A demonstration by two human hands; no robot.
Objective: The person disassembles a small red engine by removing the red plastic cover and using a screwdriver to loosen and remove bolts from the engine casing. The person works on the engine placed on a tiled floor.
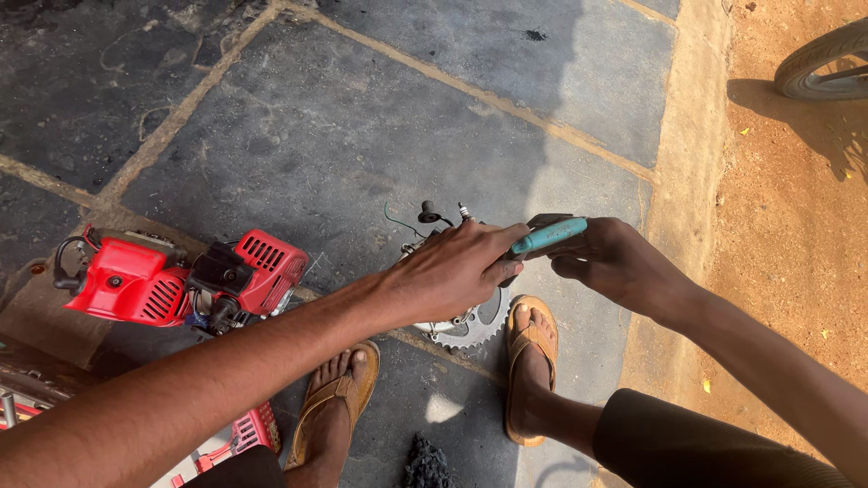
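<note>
While the left hand (457, 271) is clamping down on the toothed metal part (470, 327), the right hand (610, 262) is gripping a teal-handled tool (548, 235); steady downward pressure seems wise.

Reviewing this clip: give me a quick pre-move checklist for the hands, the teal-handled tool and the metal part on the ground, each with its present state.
1. Right hand grips the teal-handled tool: ok.
2. Left hand rests on the metal engine part, steadying it: ok.
3. Tool tip seated on the part: cannot tell, the left hand hides it.
4. Feet clear of the part's toothed edge: not ok, the right sandalled foot is right beside the teeth.
5. Red engine unit clear of both hands: ok.
6. Green wire free of the tool: ok.
</note>
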